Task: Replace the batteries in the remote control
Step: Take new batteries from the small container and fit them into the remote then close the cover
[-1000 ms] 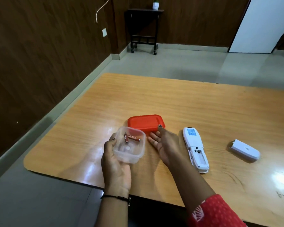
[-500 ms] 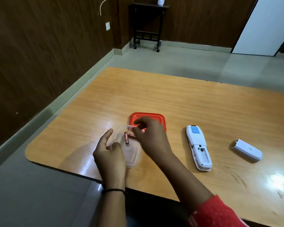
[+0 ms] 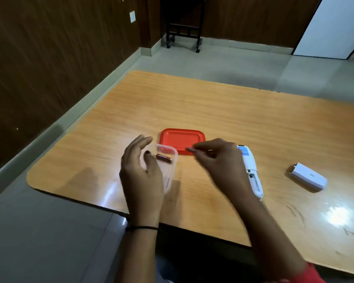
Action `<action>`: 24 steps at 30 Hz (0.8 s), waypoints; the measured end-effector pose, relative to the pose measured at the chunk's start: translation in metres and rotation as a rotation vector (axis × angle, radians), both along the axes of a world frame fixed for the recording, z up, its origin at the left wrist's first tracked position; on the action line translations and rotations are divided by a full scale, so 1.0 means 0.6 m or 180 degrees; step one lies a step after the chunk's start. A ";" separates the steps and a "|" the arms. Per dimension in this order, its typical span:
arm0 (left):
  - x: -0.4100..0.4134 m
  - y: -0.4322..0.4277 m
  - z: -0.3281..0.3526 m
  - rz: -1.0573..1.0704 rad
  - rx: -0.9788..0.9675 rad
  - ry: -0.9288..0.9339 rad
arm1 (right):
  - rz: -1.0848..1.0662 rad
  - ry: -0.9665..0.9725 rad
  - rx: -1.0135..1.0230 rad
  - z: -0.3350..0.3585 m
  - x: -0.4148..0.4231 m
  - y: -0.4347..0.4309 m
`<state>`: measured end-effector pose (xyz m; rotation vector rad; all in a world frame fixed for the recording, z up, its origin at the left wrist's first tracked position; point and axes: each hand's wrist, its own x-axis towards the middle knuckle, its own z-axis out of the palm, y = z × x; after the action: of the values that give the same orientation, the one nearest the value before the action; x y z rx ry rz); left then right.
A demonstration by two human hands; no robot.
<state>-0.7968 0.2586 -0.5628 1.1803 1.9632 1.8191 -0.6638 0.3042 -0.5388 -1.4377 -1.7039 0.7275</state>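
Both forearms were bare from the wrists up. A thin black band (image 3: 141, 228) circled the wrist below the left hand (image 3: 140, 176), sitting snug like a cord or hair tie, with a small knot or thicker bit at its outer edge. Well up the arm from the right hand (image 3: 217, 160), a red sleeve (image 3: 309, 275) with a faint paler pattern showed at the bottom edge. Neither hand showed a ring, though motion blur softened the fingers.

Your table (image 3: 223, 111) is glossy wood-grain laminate; the container (image 3: 169, 170) clear smooth plastic; its lid (image 3: 180, 139) matt red plastic; the remote (image 3: 251, 170) white plastic.
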 end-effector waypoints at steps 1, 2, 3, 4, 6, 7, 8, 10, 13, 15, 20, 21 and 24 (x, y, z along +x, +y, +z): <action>0.014 0.002 0.004 -0.0187 0.0073 0.0085 | -0.0083 0.0284 -0.0088 0.004 0.040 -0.004; 0.031 0.005 0.005 -0.0400 0.0111 0.0145 | -0.0200 0.0484 -0.0145 0.006 0.079 -0.006; 0.050 0.008 0.004 -0.0650 0.0121 0.0217 | -0.0340 0.0593 -0.0174 0.007 0.115 -0.005; 0.071 0.010 0.002 -0.0933 0.0104 0.0304 | -0.0498 0.0645 -0.0165 0.007 0.148 -0.004; 0.111 0.017 -0.009 -0.1538 -0.0056 0.0438 | -0.0754 0.0758 -0.0091 0.007 0.195 -0.002; 0.129 0.019 -0.016 -0.1847 -0.0207 0.0522 | -0.0814 0.0853 -0.0035 0.010 0.212 -0.005; 0.144 0.022 -0.022 -0.2129 -0.0403 0.0636 | -0.0845 0.0936 0.0023 0.008 0.224 -0.007; 0.166 0.027 -0.034 -0.2519 -0.0823 0.0900 | -0.0811 0.0953 0.0069 0.000 0.239 -0.014; 0.181 0.039 -0.050 -0.2762 -0.1240 0.1116 | -0.0732 0.0742 -0.0060 -0.025 0.244 -0.018; 0.189 0.046 -0.056 -0.2873 -0.1376 0.1220 | -0.0663 0.0594 -0.0139 -0.041 0.244 -0.016; 0.196 0.051 -0.063 -0.2943 -0.1488 0.1422 | -0.0595 0.0526 -0.0093 -0.056 0.227 -0.002; 0.196 0.051 -0.064 -0.2943 -0.1472 0.1413 | -0.0610 0.0483 -0.0076 -0.058 0.222 0.002; 0.198 0.050 -0.066 -0.2940 -0.1428 0.1369 | -0.0611 0.0244 -0.0062 -0.063 0.211 0.013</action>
<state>-0.6782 0.2886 -0.6024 1.9429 1.4364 0.6694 -0.5372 0.3123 -0.5764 -1.5423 -1.4806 0.6861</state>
